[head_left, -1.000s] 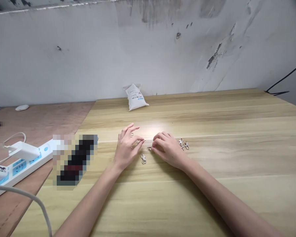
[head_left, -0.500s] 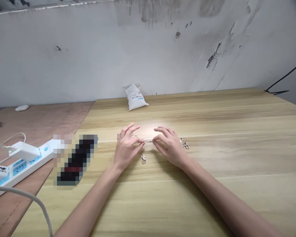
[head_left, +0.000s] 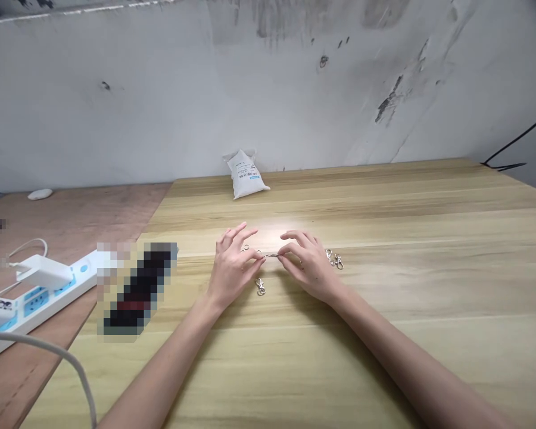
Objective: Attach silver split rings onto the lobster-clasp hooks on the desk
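Observation:
My left hand (head_left: 232, 268) and my right hand (head_left: 306, 265) meet over the light wooden table (head_left: 384, 298). Their thumbs and forefingers pinch a small metal clasp and ring (head_left: 271, 255) held between them. The other fingers of both hands are spread. A metal lobster clasp (head_left: 260, 286) lies on the table just below the hands. Two or three more clasps (head_left: 333, 258) lie right of my right hand. Small metal rings (head_left: 246, 248) lie behind my left fingers.
A small white packet (head_left: 246, 173) leans near the wall at the back. On the left, a white and blue power strip (head_left: 36, 292) with a plugged charger and a grey cable (head_left: 53, 357) lies beside a blurred dark object (head_left: 136, 289).
My right hand has lifted from a curled pose on the table and brought its small metal piece up to my left fingertips. Both hands now pinch it together.

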A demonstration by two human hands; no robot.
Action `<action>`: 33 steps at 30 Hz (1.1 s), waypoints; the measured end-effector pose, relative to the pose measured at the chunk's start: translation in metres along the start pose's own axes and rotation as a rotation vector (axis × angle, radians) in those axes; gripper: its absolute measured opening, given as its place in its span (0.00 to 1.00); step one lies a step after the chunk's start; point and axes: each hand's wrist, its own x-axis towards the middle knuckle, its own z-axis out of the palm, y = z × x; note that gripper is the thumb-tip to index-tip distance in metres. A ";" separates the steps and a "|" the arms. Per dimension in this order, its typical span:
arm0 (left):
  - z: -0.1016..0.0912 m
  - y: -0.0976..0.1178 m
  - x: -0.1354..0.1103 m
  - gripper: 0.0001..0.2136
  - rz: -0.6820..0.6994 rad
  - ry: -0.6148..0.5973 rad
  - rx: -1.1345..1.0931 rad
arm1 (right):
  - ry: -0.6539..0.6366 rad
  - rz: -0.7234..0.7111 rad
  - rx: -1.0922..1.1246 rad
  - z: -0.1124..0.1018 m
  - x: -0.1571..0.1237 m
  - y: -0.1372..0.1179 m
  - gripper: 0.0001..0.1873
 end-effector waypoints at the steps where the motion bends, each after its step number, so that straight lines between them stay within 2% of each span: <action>1: 0.000 0.000 0.000 0.08 0.002 -0.003 -0.002 | -0.001 -0.003 0.007 0.000 0.000 0.000 0.04; 15: 0.000 0.004 0.000 0.07 0.071 -0.008 0.043 | 0.005 -0.012 0.058 0.001 0.000 -0.005 0.04; 20: 0.000 0.008 0.001 0.09 0.135 0.022 0.103 | -0.005 0.072 0.132 0.001 0.000 -0.010 0.04; 26: 0.002 0.006 0.001 0.09 0.149 0.032 0.141 | 0.009 0.218 0.328 0.000 0.003 -0.008 0.05; 33: 0.001 0.006 0.000 0.08 0.094 0.009 0.089 | 0.006 0.139 0.226 -0.002 0.004 -0.007 0.04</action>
